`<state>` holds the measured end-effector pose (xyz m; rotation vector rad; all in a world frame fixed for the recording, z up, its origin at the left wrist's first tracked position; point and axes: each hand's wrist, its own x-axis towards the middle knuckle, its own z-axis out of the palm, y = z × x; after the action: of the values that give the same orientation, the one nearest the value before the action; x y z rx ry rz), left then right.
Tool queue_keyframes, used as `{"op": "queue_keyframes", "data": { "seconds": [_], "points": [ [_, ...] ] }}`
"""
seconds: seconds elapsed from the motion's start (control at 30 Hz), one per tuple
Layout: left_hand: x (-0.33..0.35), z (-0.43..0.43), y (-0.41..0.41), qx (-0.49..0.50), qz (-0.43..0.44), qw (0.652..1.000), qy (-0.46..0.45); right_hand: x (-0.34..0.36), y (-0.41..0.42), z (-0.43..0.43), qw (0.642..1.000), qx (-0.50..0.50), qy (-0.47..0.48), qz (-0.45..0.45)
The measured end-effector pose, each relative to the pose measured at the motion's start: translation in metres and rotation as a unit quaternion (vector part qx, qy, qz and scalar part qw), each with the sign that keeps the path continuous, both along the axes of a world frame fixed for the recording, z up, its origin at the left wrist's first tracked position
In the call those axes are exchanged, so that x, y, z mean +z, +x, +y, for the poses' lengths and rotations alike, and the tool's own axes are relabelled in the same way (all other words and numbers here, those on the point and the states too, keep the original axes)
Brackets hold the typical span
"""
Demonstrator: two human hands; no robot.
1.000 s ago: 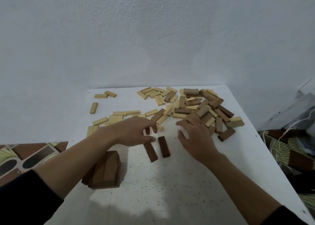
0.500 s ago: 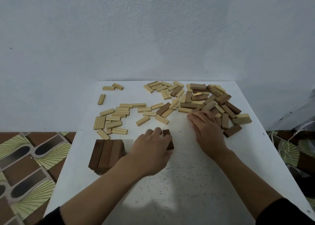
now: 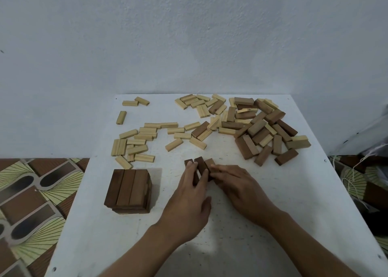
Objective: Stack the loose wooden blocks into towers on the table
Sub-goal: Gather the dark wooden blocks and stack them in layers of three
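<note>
Three dark blocks [image 3: 200,165] lie side by side near the middle of the table [image 3: 294,213], pressed together between the two hands, probably to form one tight row of three like the top layer of the tower [image 3: 130,189] standing just to the left. The left hand [image 3: 189,201] lays nearly straight fingers over the row's left side, and the right hand [image 3: 237,184] pushes flat fingers against the right block. Neither hand curls round anything, so this looks like squaring up, not lifting. The supply sits farther back within reach: light blocks [image 3: 138,139] behind the tower and a mixed heap [image 3: 262,127] at the far right. The squared row would likely go on the tower crosswise.
</note>
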<state>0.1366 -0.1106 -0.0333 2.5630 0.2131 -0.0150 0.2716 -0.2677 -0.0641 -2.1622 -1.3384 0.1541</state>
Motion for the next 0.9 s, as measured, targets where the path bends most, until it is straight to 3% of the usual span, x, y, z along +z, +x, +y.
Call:
{"op": "queue_keyframes", "data": {
  "seconds": [0.23,0.4,0.57,0.7,0.9],
  "points": [
    [-0.021,0.001,0.004,0.059,-0.082,0.994,-0.037,0.013,0.010,0.016,0.997,-0.042,0.008,0.068],
    [-0.029,0.002,0.007,0.089,-0.085,0.992,-0.020,0.023,0.015,0.027,0.994,-0.043,0.013,0.095],
    [-0.023,0.009,0.013,0.106,-0.079,0.989,-0.073,0.033,0.027,0.027,0.987,-0.031,-0.007,0.160],
    [-0.023,0.010,0.014,0.107,-0.086,0.985,-0.104,0.033,0.034,0.031,0.985,-0.007,-0.088,0.150],
    [-0.019,0.010,0.017,0.104,-0.074,0.981,-0.147,0.035,0.021,0.038,0.988,-0.046,-0.082,0.122]
  ]
}}
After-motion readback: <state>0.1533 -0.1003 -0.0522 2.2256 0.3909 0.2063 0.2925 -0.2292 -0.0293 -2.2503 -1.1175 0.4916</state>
